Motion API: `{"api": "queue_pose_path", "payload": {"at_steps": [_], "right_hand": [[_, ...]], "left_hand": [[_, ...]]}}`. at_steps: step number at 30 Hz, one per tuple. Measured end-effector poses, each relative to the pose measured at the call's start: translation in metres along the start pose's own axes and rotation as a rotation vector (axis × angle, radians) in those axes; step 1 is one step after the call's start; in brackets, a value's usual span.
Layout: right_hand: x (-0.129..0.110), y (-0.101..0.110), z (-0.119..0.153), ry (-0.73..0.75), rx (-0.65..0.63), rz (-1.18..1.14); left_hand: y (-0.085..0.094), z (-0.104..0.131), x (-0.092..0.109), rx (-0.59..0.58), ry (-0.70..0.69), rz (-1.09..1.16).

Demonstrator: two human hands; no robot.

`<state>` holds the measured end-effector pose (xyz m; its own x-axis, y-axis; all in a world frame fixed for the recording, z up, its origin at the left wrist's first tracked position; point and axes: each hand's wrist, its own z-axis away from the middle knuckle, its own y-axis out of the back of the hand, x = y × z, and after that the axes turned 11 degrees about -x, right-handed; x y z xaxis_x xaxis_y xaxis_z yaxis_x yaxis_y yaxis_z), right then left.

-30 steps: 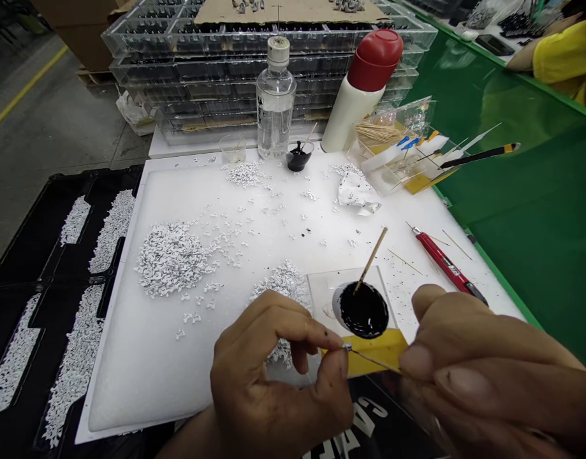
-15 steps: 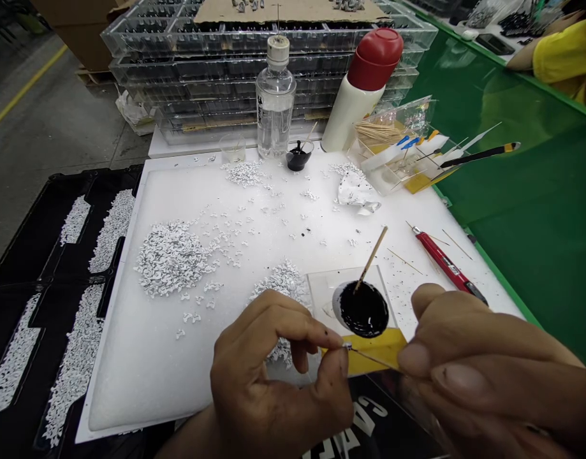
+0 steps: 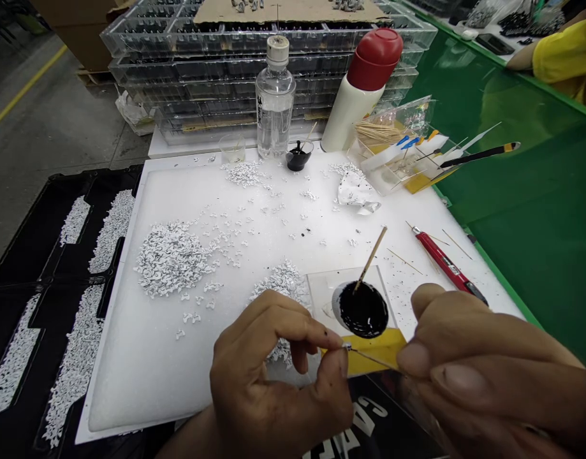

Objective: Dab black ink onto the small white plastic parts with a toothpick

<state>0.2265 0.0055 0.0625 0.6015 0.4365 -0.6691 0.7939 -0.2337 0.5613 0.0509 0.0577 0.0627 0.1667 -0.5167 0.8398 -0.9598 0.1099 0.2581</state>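
Observation:
Between thumb and forefinger, my left hand [image 3: 283,370] pinches a tiny white piece [image 3: 347,345]. My right hand [image 3: 479,363] grips a thin toothpick [image 3: 373,360], whose dark tip meets the small piece. Just beyond the fingers sits a cup of black paint [image 3: 364,310] with a wooden stick [image 3: 372,258] leaning in it. The cup is on a clear plate [image 3: 316,287] beside a yellow strip [image 3: 393,344]. Behind my left hand, partly hidden by it, lies a heap of small white pieces [image 3: 285,280].
A larger heap of white pieces [image 3: 171,258] lies left on the white board [image 3: 130,357]. A red utility knife [image 3: 448,264] rests at the right. Behind stand a glass bottle [image 3: 275,102], a red-capped flask [image 3: 362,89] and stacked clear trays [image 3: 201,70]. A person's yellow sleeve [image 3: 567,57] shows far right.

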Motion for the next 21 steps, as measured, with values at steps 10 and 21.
{"api": "queue_pose_path", "payload": {"at_steps": [10,21], "right_hand": [[-0.0011,-0.0024,0.0006,-0.023,0.0,-0.006],[-0.0029,-0.0003,0.0017,-0.022,-0.014,-0.019]], "left_hand": [[0.0012,0.0007,-0.0019,-0.014,-0.007,0.009],[0.0032,0.0005,-0.0031,-0.031,-0.009,0.003]]}}
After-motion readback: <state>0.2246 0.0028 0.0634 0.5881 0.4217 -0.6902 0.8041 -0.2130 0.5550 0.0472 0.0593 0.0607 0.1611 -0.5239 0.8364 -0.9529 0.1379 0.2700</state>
